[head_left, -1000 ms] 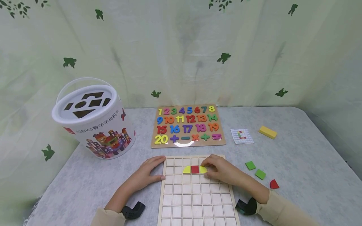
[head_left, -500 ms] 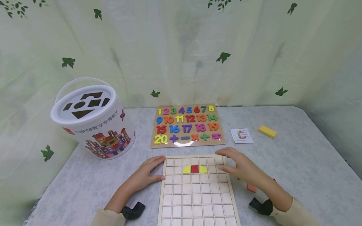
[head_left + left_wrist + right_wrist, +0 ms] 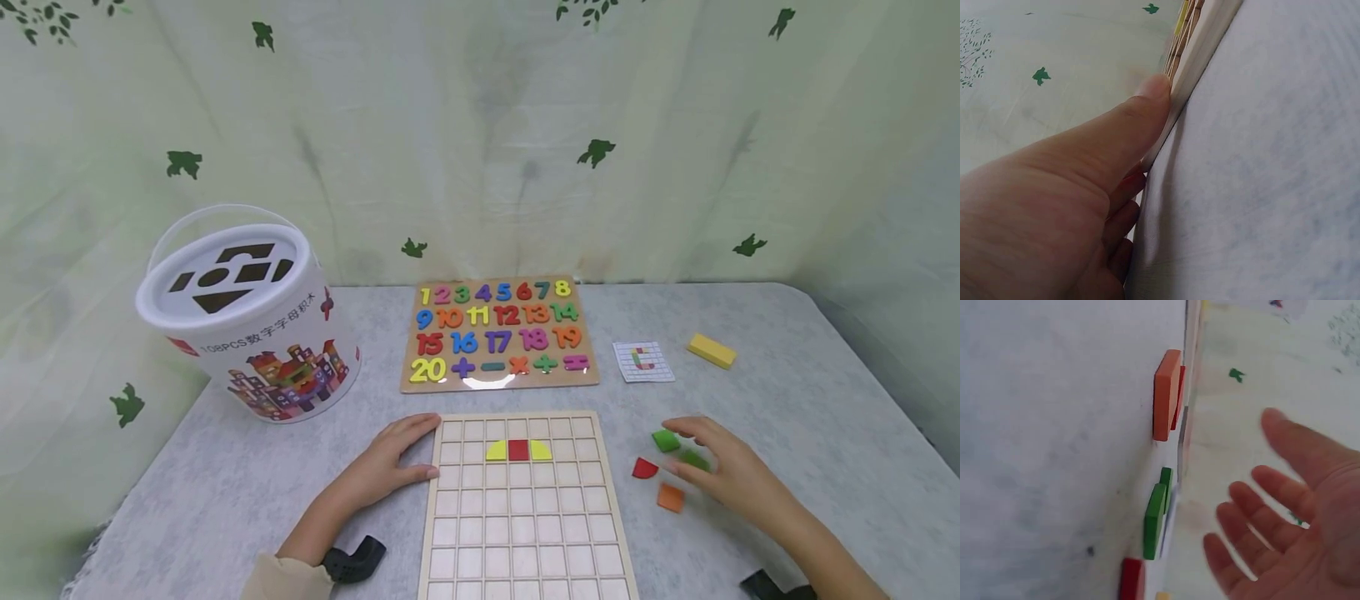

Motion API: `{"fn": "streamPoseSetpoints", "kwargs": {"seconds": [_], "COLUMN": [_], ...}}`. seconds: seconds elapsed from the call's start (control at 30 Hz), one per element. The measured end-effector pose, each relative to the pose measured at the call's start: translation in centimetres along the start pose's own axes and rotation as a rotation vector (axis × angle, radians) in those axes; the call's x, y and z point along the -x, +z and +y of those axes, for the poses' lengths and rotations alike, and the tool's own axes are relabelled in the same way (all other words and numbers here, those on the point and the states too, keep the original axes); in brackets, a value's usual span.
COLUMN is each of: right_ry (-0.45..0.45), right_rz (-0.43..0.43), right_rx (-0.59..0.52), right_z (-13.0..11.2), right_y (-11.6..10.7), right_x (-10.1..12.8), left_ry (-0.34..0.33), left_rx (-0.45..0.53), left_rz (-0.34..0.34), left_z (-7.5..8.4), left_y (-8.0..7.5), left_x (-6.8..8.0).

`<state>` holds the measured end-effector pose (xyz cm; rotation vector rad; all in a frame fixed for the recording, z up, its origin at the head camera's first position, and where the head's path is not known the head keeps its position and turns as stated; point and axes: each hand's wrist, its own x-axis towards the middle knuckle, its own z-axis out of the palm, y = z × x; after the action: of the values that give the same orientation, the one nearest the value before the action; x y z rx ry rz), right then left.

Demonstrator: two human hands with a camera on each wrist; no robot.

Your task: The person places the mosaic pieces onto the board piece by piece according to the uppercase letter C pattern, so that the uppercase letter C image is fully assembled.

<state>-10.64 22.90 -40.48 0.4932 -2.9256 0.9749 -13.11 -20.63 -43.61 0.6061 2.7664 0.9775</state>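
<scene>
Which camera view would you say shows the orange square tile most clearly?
The right wrist view: the orange square tile fills the frame close up, edge-on on the table. The head view shows it small, beside the right hand. The left wrist view misses it.

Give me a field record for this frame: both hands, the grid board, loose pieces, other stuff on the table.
left hand: rests flat against the grid board's left edge, holds nothing
right hand: open, over the loose pieces, holds nothing
grid board: second row holds yellow, red, yellow pieces
loose pieces: two green squares, red quarter-round, orange square
elsewhere: white bucket, number puzzle, pattern card, yellow block
</scene>
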Motion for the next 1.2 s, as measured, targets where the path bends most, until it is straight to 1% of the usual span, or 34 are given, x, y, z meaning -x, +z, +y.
{"fn": "streamPoseSetpoints", "kwargs": {"seconds": [0.07,0.17,0.23,0.37,0.5,0.67,0.77,0.87,0.97,1.0,1.2], "right_ry": [0.012,0.043,0.08,0.165,0.218,0.229,0.196,0.114,0.011,-0.009,-0.094], "right_rz": [0.004,-0.011,-0.033,-0.064,-0.077,-0.086,-0.067,-0.029,0.021,0.031,0.067], "right_rx": [0.004,0.0,-0.004,0.05,0.094,0.079,0.057,0.046,0.049,0.04,-0.078], "right_z": [0.7,1.7,2.2,3.2,3.4,2.7,1.7,0.5,-0.6,-1.0,-4.1], "right_y": [0.0,0.0,0.1,0.3,0.4,0.1,-0.2,-0.2,0.2,0.3,1.2], "right_x": [0.5,1.0,1.1,1.0,0.7,0.6,0.5,0.3,-0.2,-0.3,-1.5], "left_ry": [-0.001,0.0,0.005,0.01,0.004,-0.007,0.001,0.008,0.011,0.011,0.004], "left_rx": [-0.004,-0.003,-0.005,-0.011,0.006,0.026,0.021,0.01,0.004,0.003,0.001], "left_rz": [-0.002,-0.001,0.001,0.001,-0.001,-0.007,-0.003,-0.001,0.001,0.001,0.001], "left_z": [0.0,-0.1,0.0,0.0,0.1,0.0,0.0,0.0,0.0,0.1,0.1], "left_y": [0.0,0.1,0.1,0.1,0.1,0.0,0.0,0.0,0.0,0.0,0.0], "left_x": [0.0,0.0,0.0,-0.1,0.0,0.1,0.1,0.1,0.1,0.1,0.1]}}
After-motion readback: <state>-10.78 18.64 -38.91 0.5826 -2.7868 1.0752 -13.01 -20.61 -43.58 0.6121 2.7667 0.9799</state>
